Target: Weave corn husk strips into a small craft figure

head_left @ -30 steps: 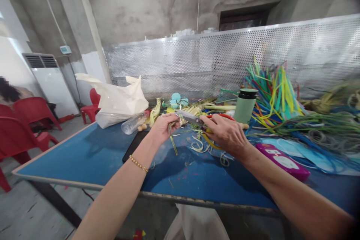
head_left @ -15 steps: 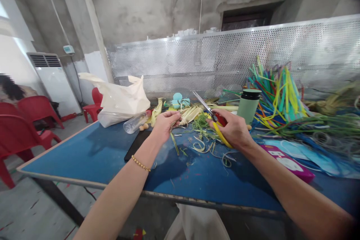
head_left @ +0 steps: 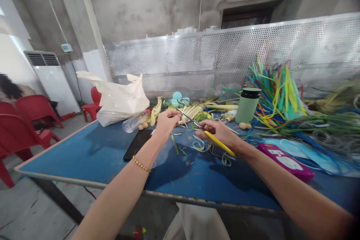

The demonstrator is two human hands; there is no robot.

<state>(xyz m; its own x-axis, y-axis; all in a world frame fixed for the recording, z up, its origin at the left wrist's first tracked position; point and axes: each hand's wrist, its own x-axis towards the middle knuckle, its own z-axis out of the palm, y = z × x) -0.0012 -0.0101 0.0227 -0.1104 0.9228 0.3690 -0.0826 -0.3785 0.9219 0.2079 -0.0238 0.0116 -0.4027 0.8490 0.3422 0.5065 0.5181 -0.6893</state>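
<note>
My left hand point(head_left: 166, 123), with a gold bead bracelet at the wrist, is closed in a pinch over the middle of the table. What its fingertips hold is too small to make out. My right hand point(head_left: 218, 134) grips a pair of scissors point(head_left: 218, 143) with yellow handles. The blades point up and left, and their tips reach my left fingertips. Behind the hands lies a bundle of pale dried husks point(head_left: 192, 112). Under and between the hands, thin green and white strips point(head_left: 199, 144) are scattered over the blue table point(head_left: 180, 180).
A white plastic bag point(head_left: 120, 97) and a clear bottle point(head_left: 135, 122) stand left, near a black phone point(head_left: 137, 144). To the right are a green tumbler point(head_left: 247, 107), a magenta box point(head_left: 287, 163) and coloured strips point(head_left: 281, 93). Red chairs point(head_left: 39, 108) and a seated person are far left.
My right hand has moved left and down, turning the scissors so the blades swing down to my left fingertips. The left hand has barely shifted.
</note>
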